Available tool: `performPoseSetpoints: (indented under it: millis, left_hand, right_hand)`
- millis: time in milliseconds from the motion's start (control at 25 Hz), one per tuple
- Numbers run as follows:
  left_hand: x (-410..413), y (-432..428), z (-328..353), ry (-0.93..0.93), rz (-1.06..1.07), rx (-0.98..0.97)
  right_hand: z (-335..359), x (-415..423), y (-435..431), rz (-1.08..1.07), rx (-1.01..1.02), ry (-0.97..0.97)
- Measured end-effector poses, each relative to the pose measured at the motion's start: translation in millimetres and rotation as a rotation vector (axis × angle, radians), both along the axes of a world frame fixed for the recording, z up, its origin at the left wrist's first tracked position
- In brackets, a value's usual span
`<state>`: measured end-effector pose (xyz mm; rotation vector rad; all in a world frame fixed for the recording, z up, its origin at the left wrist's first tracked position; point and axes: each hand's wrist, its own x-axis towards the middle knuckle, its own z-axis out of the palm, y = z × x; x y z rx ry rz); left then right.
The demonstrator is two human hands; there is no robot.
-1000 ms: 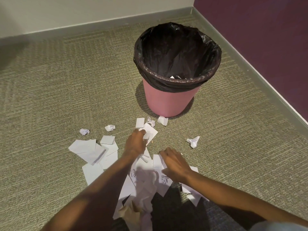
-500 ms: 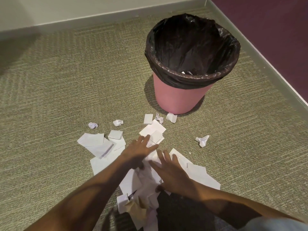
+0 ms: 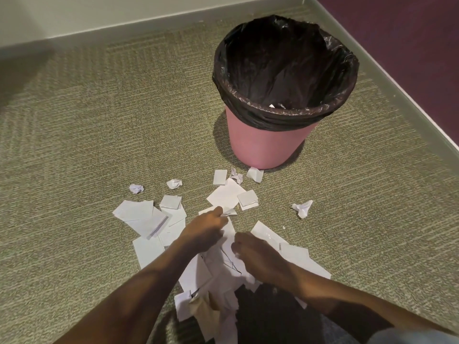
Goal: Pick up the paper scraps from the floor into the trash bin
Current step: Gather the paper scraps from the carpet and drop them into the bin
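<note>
My left hand (image 3: 206, 232) is low over the floor (image 3: 87, 132), a green-grey carpet. Its fingers are curled and the tips pinch a small scrap (image 3: 230, 212) at the far edge of the heap. My right hand (image 3: 258, 256) sits just beside it to the right, knuckles up, with the fingers bent down into the heap of paper (image 3: 218, 266). I cannot tell whether they have closed on a sheet or only rest there. The two hands are close but not touching.

The heap lies under and between my forearms and runs toward me, with a brownish piece (image 3: 203, 309) at its near end. To the left of my left arm, several flat sheets (image 3: 144, 217) overlap one another. Beyond my left hand lies a larger white sheet (image 3: 223, 194) with a small square piece (image 3: 247, 197) on its right corner.

Three crumpled balls lie apart from the rest: one far left (image 3: 136, 188), one a little to its right (image 3: 174, 183), and one off to the right (image 3: 303, 208).

The trash bin (image 3: 268, 147) stands upright on the far side, pink and lined with a black bag (image 3: 285, 70) folded over its rim. A few white bits (image 3: 272, 105) show inside it. Three more scraps lie near its base: a flat square (image 3: 220, 177), a crumpled bit (image 3: 236, 175), and a folded one (image 3: 255, 174) touching the bin's foot. A grey baseboard (image 3: 124, 28) runs along the far wall.
</note>
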<state>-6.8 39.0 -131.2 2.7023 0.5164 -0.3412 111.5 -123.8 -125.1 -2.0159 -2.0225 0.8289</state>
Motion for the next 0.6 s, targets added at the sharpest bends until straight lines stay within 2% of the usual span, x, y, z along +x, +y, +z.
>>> performPoseSetpoints:
  millis: [80, 160, 280, 360, 440, 520, 600]
  left_hand:
    - [7, 1, 11, -0.041, 0.195, -0.124]
    - [17, 2, 23, -0.162, 0.369, -0.228]
    - [41, 1, 34, -0.268, 0.371, -0.254]
    - [61, -2, 33, -0.201, 0.301, -0.202]
    - [77, -8, 25, -0.053, 0.202, -0.044]
    - [83, -14, 15, 0.107, 0.112, 0.1]
    - [84, -19, 10, 0.165, 0.076, 0.199]
  right_hand:
    - [10, 22, 8, -0.261, 0.006, 0.208]
    - [29, 48, 20, -0.425, -0.018, 0.189]
    - [52, 96, 24, -0.649, -0.037, 0.141]
    - [59, 123, 17, -0.68, -0.046, 0.032]
    - [51, 138, 8, -0.651, -0.077, -0.1]
    - [30, 139, 0, -0.639, -0.178, -0.137]
    - [8, 133, -8, -0.594, -0.228, -0.171]
